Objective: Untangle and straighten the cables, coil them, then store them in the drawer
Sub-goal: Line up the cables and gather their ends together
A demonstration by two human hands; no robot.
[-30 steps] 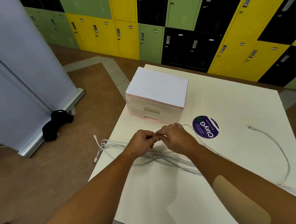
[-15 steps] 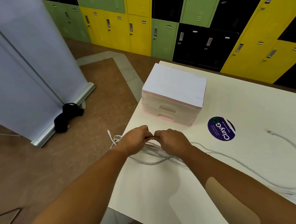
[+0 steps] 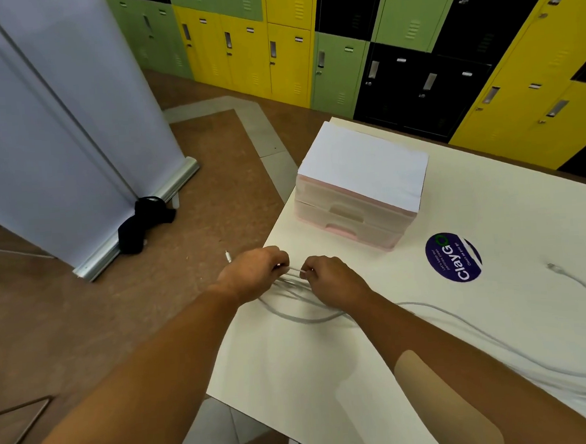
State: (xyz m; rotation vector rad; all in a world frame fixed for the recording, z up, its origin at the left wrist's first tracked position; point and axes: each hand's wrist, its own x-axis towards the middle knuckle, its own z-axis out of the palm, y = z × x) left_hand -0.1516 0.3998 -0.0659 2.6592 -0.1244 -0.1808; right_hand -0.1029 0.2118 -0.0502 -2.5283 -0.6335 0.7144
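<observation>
Near the ClayGO sticker (image 3: pixel 453 261), left hand (image 3: pixel 253 270) and right hand (image 3: pixel 329 281) pinch cables (image 3: pixel 301 319).

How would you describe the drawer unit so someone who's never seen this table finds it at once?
Find the cream table in front of the coloured lockers. Near its far left corner, beyond the white cables, stands the drawer unit. It is the only box there: pale pink, two drawers, white top.

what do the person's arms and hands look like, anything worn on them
Both arms are bare, with no sleeves in view. The left hand and right hand show no gloves, rings or watch. A long beige patch with rounded ends lies along the right forearm; whether it is tape or a bandage cannot be told.
</observation>
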